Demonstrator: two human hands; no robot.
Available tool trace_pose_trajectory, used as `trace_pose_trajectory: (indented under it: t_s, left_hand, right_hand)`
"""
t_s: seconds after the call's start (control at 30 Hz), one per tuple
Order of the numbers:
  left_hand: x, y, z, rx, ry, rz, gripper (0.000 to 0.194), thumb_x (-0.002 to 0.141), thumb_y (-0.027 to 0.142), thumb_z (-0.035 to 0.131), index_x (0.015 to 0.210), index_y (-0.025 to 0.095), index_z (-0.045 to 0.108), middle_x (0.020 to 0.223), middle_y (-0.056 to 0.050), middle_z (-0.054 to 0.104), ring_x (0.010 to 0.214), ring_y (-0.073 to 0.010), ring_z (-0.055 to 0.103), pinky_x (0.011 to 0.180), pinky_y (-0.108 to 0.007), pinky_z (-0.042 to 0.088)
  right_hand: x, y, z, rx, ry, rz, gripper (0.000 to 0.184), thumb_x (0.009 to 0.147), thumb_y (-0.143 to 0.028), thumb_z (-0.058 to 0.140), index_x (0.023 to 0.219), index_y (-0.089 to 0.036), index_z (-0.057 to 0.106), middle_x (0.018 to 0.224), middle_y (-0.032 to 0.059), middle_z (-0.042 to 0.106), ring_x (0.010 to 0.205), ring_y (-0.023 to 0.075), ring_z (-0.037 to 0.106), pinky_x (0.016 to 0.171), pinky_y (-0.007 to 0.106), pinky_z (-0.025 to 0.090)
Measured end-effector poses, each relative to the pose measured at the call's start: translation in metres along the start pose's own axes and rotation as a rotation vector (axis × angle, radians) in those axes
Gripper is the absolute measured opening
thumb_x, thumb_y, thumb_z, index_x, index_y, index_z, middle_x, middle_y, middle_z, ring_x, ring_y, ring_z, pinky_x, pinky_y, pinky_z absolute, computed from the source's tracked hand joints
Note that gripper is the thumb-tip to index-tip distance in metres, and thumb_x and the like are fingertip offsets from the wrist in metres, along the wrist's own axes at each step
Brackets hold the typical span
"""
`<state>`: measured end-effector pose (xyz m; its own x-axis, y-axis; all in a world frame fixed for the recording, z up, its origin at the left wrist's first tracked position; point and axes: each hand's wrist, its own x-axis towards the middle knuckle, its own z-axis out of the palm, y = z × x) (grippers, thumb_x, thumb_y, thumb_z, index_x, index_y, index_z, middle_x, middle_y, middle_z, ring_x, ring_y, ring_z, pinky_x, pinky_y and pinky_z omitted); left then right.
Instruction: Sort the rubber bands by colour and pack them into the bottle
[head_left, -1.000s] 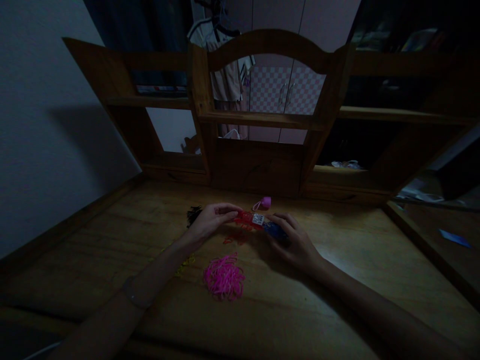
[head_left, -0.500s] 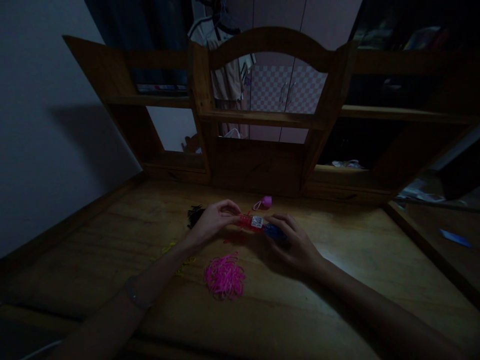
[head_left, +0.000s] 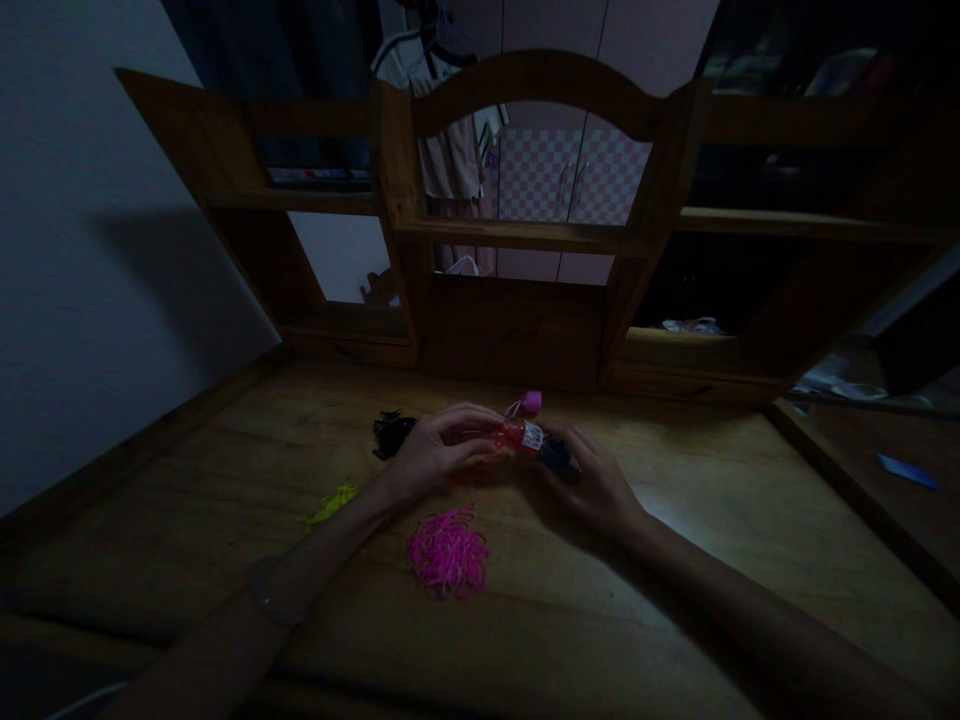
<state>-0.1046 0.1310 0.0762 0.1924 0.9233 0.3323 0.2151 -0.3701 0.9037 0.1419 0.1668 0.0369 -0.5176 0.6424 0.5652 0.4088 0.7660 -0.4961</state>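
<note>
A small see-through bottle (head_left: 530,436) with a white barcode label lies between my hands above the desk, red at its left end and dark blue at its right. My right hand (head_left: 596,480) is wrapped round the blue end. At the red end, the thumb and fingers of my left hand (head_left: 439,450) are closed; whether loose red strands are also between them I cannot tell. Behind the bottle is a pink cap (head_left: 532,402) with a pale loop. Nearer to me lies a heap of pink strands (head_left: 448,553). Black strands (head_left: 391,434) and yellow strands (head_left: 331,503) are beside my left arm.
The wooden desk (head_left: 675,620) is dimly lit. A wooden shelf unit (head_left: 517,235) rises along its back edge, and a wall (head_left: 142,270) bounds the left. Off to the right, a blue flat item (head_left: 907,471) lies on a lower surface.
My left hand has moved right, closer to the bottle's red end. The bottle has tilted and turned slightly, with its label shifted to the right. More of the yellow strands shows.
</note>
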Motion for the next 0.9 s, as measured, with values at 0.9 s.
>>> trace_pose_trajectory:
  t_s: [0.9]
  left_hand:
    - [-0.001, -0.004, -0.007, 0.068, 0.52, 0.076, 0.03, 0.097, 0.042, 0.045, 0.103, 0.02, 0.065, 0.097, -0.005, 0.063, 0.094, -0.0192, 0.061, 0.092, -0.032, 0.047]
  right_hand:
    - [-0.001, 0.004, -0.006, 0.104, 0.168, 0.196, 0.034, 0.089, -0.039, 0.062, 0.119, -0.024, 0.052, 0.114, 0.0093, 0.067, 0.102, 0.0279, 0.066, 0.085, 0.043, 0.053]
